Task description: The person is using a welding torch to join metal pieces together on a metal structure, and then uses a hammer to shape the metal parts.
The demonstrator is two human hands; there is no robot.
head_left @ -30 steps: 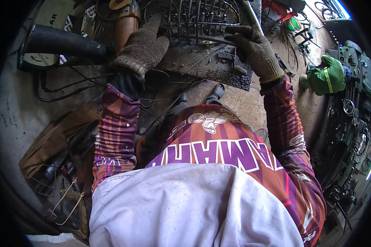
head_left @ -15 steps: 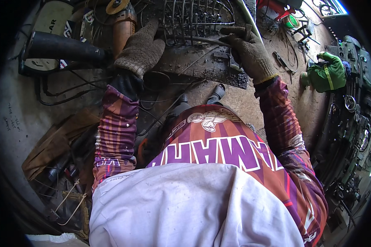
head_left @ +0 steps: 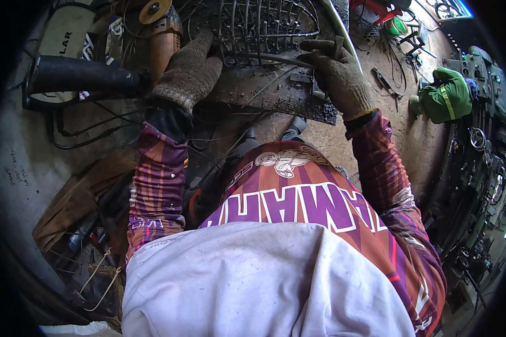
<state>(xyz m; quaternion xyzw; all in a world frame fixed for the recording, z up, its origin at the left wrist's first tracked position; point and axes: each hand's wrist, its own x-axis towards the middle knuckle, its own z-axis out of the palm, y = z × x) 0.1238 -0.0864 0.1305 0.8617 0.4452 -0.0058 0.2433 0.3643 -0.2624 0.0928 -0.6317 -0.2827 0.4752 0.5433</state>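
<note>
Toward two o'clock, brown floor [head_left: 413,146] is spreading beyond the corner of a dark plate [head_left: 236,90]. At twelve, a barred metal grille [head_left: 258,31] is resting on it. At eleven, the left hand [head_left: 188,73] is stretching its fingers, thumb apart; its grip is staying hidden. Near one, the right hand [head_left: 343,78] is half-curling its fingers, touching a curved strip [head_left: 284,58]; how firmly, I cannot tell.

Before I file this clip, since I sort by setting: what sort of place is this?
Probably a metalworking shop: an orange disc grinder lies by the left hand, a barred metal frame sits ahead, and a dark green machine with a handwheel stands at right.
</note>
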